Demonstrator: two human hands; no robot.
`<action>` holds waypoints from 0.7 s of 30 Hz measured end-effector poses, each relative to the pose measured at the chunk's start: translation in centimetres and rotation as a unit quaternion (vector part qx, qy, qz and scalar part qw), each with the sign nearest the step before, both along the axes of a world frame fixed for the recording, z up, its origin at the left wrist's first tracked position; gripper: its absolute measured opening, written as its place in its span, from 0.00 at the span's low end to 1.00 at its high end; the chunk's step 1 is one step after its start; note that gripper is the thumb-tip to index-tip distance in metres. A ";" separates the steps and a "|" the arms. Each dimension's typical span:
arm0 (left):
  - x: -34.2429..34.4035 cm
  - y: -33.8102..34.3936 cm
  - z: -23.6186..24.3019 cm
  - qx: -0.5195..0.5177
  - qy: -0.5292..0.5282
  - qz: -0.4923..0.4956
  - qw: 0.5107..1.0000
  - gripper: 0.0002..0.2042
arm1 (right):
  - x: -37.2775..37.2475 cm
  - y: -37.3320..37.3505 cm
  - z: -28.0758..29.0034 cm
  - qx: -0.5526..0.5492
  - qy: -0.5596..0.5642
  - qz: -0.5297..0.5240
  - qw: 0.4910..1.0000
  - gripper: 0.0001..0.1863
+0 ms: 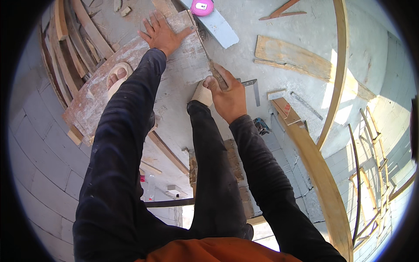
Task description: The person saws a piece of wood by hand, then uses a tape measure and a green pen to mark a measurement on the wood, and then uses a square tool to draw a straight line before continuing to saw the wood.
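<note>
A wide, worn board [131,65] with reddish and whitish stains lies slantwise at the upper left. My left hand [163,36] rests flat on its far end, fingers spread. My right hand [229,94] is closed around the handle of what looks like a handsaw [203,45]. The thin blade, seen nearly edge-on, runs along the board's right end. My left foot [117,77], in a beige sandal, stands on the board. My other foot [202,94] is beside the right hand. A metal square [256,94] lies just right of that hand, partly hidden.
A pink round tape measure [202,6] sits on a pale block [214,26]. Curved wood strips [65,48] are piled at the left. At the right are a wooden plank [297,56], a long curved beam [314,174], a metal ruler [306,105] and a power tool [262,126].
</note>
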State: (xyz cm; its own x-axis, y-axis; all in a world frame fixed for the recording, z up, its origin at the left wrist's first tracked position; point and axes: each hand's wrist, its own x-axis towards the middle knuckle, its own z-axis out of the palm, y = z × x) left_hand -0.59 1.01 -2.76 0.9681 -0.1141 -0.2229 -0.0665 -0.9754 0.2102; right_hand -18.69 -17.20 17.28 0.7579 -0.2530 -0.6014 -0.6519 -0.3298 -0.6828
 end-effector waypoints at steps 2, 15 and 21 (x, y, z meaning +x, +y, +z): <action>-0.7 0.2 -0.3 0.001 0.010 0.002 1.000 0.68 | -2.0 -0.4 1.9 0.012 0.011 -0.023 1.000 0.24; 1.4 0.8 0.2 0.011 0.042 -0.009 0.999 0.68 | -2.3 0.8 -0.7 -0.067 -0.068 -0.004 0.995 0.25; 1.3 1.3 0.5 0.024 0.019 -0.020 0.999 0.67 | -14.3 -3.7 12.5 0.019 -0.066 -0.029 0.997 0.27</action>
State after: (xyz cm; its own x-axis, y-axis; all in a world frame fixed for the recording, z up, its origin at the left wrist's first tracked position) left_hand 0.72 2.29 -2.23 0.9536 -0.1411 -0.2659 -0.0988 -0.9811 0.1661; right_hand -32.94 -20.91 29.76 0.8161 -0.2767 -0.5074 -0.5724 -0.2665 -0.7754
